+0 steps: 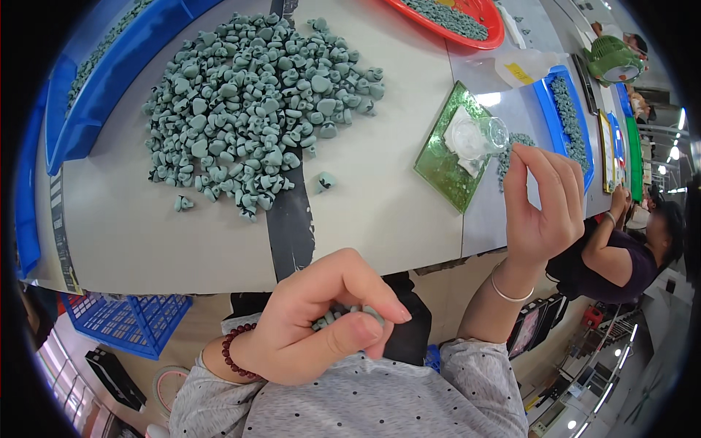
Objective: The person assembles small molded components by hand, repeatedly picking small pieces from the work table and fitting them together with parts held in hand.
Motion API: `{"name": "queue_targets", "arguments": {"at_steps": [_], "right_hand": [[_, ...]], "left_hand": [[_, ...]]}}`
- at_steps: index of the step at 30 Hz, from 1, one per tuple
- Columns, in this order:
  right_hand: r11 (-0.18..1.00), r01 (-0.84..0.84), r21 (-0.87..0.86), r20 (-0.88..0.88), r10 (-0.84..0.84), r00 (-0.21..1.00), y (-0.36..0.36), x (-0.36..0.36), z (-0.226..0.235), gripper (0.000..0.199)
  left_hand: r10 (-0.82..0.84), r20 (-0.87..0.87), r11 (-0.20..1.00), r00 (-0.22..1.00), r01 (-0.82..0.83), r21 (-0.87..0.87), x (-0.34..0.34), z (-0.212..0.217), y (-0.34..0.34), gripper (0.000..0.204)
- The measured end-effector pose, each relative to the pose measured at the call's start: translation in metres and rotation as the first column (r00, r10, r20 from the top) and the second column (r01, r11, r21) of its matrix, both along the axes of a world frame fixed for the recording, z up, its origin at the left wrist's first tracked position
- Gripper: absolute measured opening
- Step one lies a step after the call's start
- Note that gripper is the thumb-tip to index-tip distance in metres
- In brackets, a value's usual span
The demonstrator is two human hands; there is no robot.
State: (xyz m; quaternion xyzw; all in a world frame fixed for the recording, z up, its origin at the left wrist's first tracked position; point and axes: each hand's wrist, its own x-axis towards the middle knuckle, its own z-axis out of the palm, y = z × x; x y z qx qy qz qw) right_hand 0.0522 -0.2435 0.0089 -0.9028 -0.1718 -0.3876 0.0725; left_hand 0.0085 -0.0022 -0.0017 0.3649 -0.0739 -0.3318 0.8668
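Observation:
My left hand (321, 321) is curled closed in front of my body, wrapped round several small grey-green pieces (332, 315) that show between thumb and fingers. Over to the right, my right hand (544, 201) has thumb and fingertips pinched together; what they hold, if anything, is too small to make out. Those fingertips are right by the rim of a small clear cup (491, 136). The cup is on a white patch (461, 131) on a green glassy plate (454, 175). A large pile of similar pieces (241, 109) lies on the table at left, two loose near its front.
A blue tray (102, 95) stands far left, a red basin (491, 33) of pieces at the back. Right are a clear bottle (522, 69) and a blue tray (544, 91) of pieces. A blue crate (124, 321) sits below the edge. Another person (621, 255) works at right.

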Motion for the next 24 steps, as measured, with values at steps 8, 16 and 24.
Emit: {"name": "queue_targets", "arguments": {"at_steps": [8, 16, 24], "right_hand": [[0.999, -0.030, -0.031, -0.017, 0.029, 0.999, -0.002, -0.002, 0.000, 0.017], [0.997, -0.049, -0.067, -0.033, 0.047, 0.998, 0.000, 0.000, 0.002, 0.018], [0.727, -0.295, 0.620, -0.053, 0.414, 0.909, 0.040, -0.045, 0.008, 0.016]], "left_hand": [[0.012, 0.249, 0.988, 0.968, -0.051, 0.148, 0.005, -0.001, 0.000, 0.015], [0.064, 0.097, 0.996, 0.993, -0.070, 0.062, 0.007, 0.000, 0.005, 0.014], [0.118, 0.277, 0.987, 0.954, -0.144, 0.077, 0.000, -0.004, 0.001, 0.013]]}}
